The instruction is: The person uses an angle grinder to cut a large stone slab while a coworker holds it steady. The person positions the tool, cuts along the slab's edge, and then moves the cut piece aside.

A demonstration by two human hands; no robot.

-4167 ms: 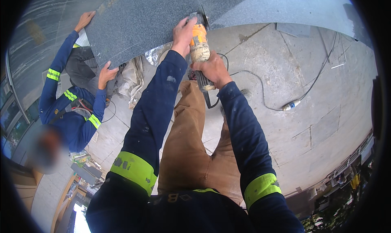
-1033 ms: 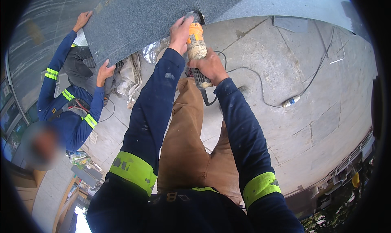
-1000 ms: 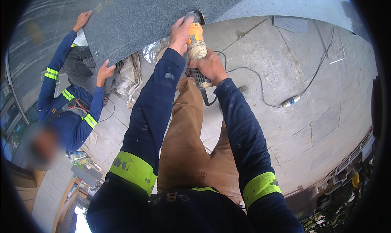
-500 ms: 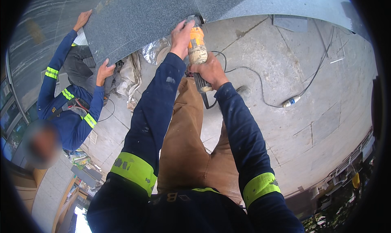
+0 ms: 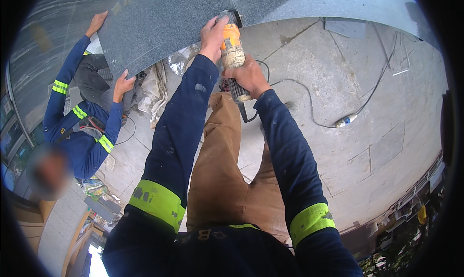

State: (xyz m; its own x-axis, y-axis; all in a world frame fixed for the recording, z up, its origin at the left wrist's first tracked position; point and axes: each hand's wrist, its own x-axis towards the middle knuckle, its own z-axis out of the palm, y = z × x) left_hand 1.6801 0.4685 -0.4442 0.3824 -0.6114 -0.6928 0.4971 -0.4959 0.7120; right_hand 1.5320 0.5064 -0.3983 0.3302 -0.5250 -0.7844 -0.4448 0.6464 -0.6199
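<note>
Both my hands grip an orange and cream angle grinder (image 5: 233, 54), dusty and pointing away from me. My left hand (image 5: 213, 35) is wrapped round its front end near the head. Farther back, my right hand (image 5: 249, 77) closes on the body, just ahead of the dark rear part. The grinder's head meets the near edge of a large grey speckled stone slab (image 5: 179, 20), where a thin straight line crosses the slab. Its disc shows only edge-on and dark. A power cord leaves the grinder's rear end.
At left, a crouching co-worker (image 5: 87, 127) holds the slab's left side with both hands. The cord runs right across the concrete floor (image 5: 348, 74) to a blue and white plug connector (image 5: 345, 120). Crumpled sheeting (image 5: 153, 90) lies under the slab's left part. A grey flat piece (image 5: 345, 27) lies beyond.
The grinder and both my hands have shifted slightly away from me, so its head sits farther onto the slab's edge. The co-worker's hands stay put.
</note>
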